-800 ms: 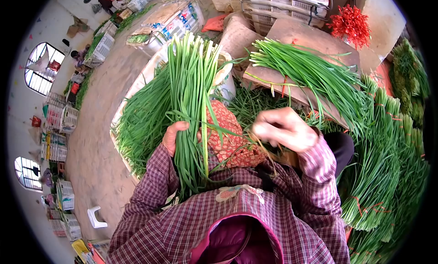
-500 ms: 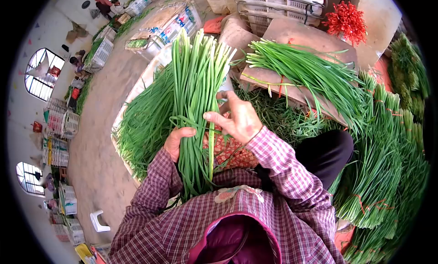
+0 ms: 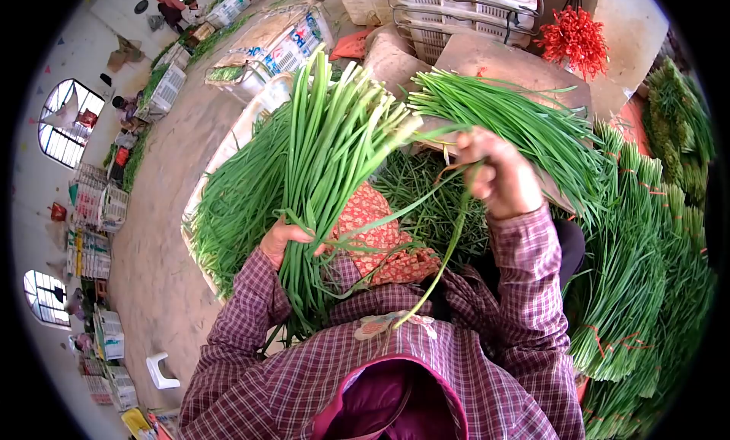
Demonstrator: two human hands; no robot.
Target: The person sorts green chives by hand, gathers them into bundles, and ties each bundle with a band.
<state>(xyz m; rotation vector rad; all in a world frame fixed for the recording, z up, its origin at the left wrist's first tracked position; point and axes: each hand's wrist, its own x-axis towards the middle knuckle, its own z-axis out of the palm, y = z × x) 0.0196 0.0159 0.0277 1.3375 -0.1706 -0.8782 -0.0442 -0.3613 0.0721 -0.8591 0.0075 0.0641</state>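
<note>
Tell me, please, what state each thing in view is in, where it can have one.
Left hand: closed around the green bunch.
Right hand: raised, closed on loose strands.
Green bunch: held, no tie visible.
Brown board: leaves spread across it.
Right-hand bundles: piled, several tied with red bands.
Red cluster: hanging.
White crates: stacked.

Purple-and-white checked sleeves (image 3: 528, 269)

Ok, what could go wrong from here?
The green bunch fans wide above the left hand, so loose stems might slip out. A leaf seems to link the right hand to the bunch; tugging could drag neighbours. The long stalk hanging before the jacket may snag.
</note>
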